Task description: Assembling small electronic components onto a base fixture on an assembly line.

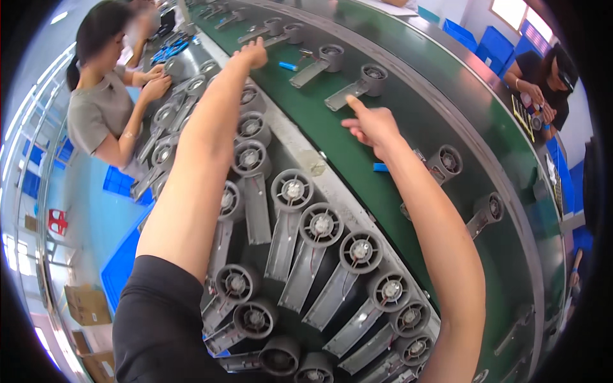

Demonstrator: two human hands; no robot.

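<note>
Both my arms reach out over a green conveyor belt (345, 156). My left hand (254, 55) is far out at the belt's near edge, its fingers slightly apart beside the handle end of a grey handheld fan body (292, 33); whether it touches is unclear. My right hand (375, 127) is open, thumb stretched out over the handle end of another grey fan body (373, 78) with a round ringed head. No object shows in its fingers. Beyond it lies a further fan body (330, 56), with a small blue cylinder (288, 66) beside it.
Many similar fan bodies (321, 225) crowd the near bench, heads toward the pale metal rail (313, 163). More fan bodies (448, 159) lie on the belt past my right forearm. One co-worker (99, 115) handles a part at left; another (543, 83) works across the belt.
</note>
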